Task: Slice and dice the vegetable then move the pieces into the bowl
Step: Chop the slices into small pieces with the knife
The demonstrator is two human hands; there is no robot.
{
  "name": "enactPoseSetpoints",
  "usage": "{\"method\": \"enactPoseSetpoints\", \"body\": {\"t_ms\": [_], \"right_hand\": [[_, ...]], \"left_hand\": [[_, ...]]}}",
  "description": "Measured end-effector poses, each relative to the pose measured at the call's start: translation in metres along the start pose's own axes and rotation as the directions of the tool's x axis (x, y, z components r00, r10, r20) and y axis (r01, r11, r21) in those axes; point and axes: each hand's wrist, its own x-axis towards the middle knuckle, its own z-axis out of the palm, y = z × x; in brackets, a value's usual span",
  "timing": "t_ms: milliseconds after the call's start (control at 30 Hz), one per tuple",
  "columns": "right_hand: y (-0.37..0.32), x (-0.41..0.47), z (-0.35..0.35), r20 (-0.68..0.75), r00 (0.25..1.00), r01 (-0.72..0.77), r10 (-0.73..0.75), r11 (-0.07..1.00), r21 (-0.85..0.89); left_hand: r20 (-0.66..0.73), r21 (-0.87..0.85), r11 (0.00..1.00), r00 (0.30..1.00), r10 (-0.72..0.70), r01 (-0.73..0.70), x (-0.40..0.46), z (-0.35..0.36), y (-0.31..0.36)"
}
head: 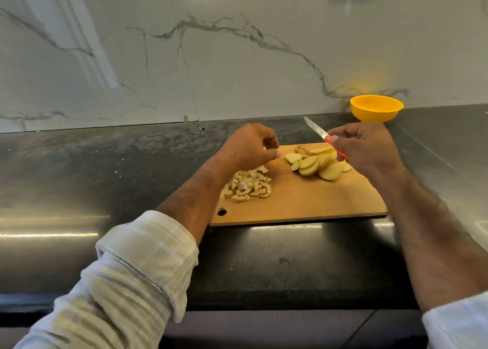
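A brown cutting board [303, 203] lies on the dark counter. Round potato slices [314, 162] are heaped at its far right, and a pile of small diced pieces [249, 186] sits at its far left. My right hand [369, 148] grips a knife [320, 135] by its red handle, blade raised and pointing up-left above the slices. My left hand [250, 146] hovers over the board between the two piles, fingers loosely curled, holding nothing that I can see. The yellow bowl [376, 107] stands behind the board at the right, against the wall.
The dark stone counter [105, 177] stretches left and right of the board. A marble backsplash [184, 58] rises right behind it. The counter's front edge runs below the board.
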Motion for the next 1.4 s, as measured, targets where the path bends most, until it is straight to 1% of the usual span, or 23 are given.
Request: {"method": "enactPoseSetpoints", "body": {"t_ms": [100, 167, 267, 333, 400, 467, 533, 600, 667, 733, 833, 900, 933, 1033, 1100, 1167, 1200, 1400], "right_hand": [[0.004, -0.003, 0.002, -0.044, 0.998, 0.038, -0.037, 0.999, 0.019], [0.003, -0.004, 0.008, -0.046, 0.996, 0.073, -0.073, 0.997, 0.007], [0.004, -0.003, 0.011, -0.047, 0.993, 0.106, -0.109, 0.993, -0.056], [0.003, -0.003, 0.011, -0.07, 0.986, 0.14, -0.148, 0.984, -0.106], [0.0, -0.005, 0.008, -0.09, 0.98, 0.166, -0.177, 0.979, -0.118], [-0.003, -0.008, 0.007, -0.09, 0.975, 0.19, -0.202, 0.974, -0.12], [-0.008, -0.013, 0.008, -0.016, 0.979, 0.199, -0.203, 0.97, -0.141], [-0.014, -0.019, 0.013, 0.141, 0.971, 0.218, -0.191, 0.954, -0.208], [-0.021, -0.027, 0.022, 0.284, 0.944, 0.258, -0.168, 0.913, -0.315], [-0.027, -0.033, 0.03, 0.37, 0.921, 0.281, -0.122, 0.866, -0.414], [-0.03, -0.037, 0.035, 0.377, 0.925, 0.255, -0.045, 0.809, -0.53], [-0.028, -0.036, 0.038, 0.361, 0.932, 0.24, -0.027, 0.793, -0.56], [-0.028, -0.037, 0.039, 0.365, 0.931, 0.242, -0.023, 0.787, -0.567], [-0.027, -0.038, 0.04, 0.395, 0.919, 0.252, -0.009, 0.784, -0.568], [-0.03, -0.039, 0.038, 0.414, 0.91, 0.238, 0.013, 0.802, -0.549], [-0.03, -0.037, 0.035, 0.421, 0.906, 0.206, 0.047, 0.82, -0.534], [-0.031, -0.036, 0.035, 0.427, 0.902, 0.197, 0.062, 0.822, -0.535], [-0.033, -0.039, 0.042, 0.446, 0.893, 0.208, 0.053, 0.832, -0.515]], "left_hand": [[0.152, 0.104, 0.994, 0.988, 0.016, -0.033, 0.008, 0.019, 0.027], [0.188, 0.123, 0.992, 0.982, 0.004, -0.027, 0.01, 0.024, 0.037], [0.205, 0.117, 0.993, 0.979, -0.006, -0.019, 0.012, 0.024, 0.045], [0.21, 0.076, 0.997, 0.978, -0.015, -0.001, 0.011, 0.023, 0.045], [0.184, 0.017, 1.0, 0.983, -0.029, 0.026, 0.011, 0.02, 0.041], [0.115, -0.049, 0.998, 0.993, -0.028, 0.033, 0.008, 0.014, 0.032], [0.013, -0.128, 0.991, 0.999, -0.033, 0.035, 0.005, 0.007, 0.017], [-0.076, -0.152, 0.987, 0.995, -0.059, 0.046, 0.0, -0.001, 0.001], [-0.132, -0.094, 0.995, 0.99, -0.058, 0.046, -0.004, -0.005, -0.01], [-0.134, -0.045, 0.998, 0.99, -0.052, 0.046, -0.004, -0.005, -0.019], [-0.12, -0.003, 0.999, 0.992, -0.04, 0.04, -0.001, -0.002, -0.019], [-0.098, 0.016, 1.0, 0.995, -0.025, 0.027, -0.001, 0.001, -0.015], [-0.062, 0.021, 1.0, 0.998, -0.022, 0.023, -0.001, 0.001, -0.012], [0.107, 0.0, 1.0, 0.994, -0.025, 0.025, -0.001, 0.001, -0.006], [0.162, 0.044, 0.999, 0.986, -0.025, 0.019, -0.003, -0.002, -0.005], [0.151, 0.117, 0.993, 0.988, -0.026, 0.008, -0.003, -0.002, -0.007], [0.143, 0.125, 0.992, 0.989, -0.031, 0.013, -0.003, -0.001, -0.007], [0.104, 0.03, 0.994, 0.989, -0.104, 0.101, 0.0, 0.007, -0.005]]}}
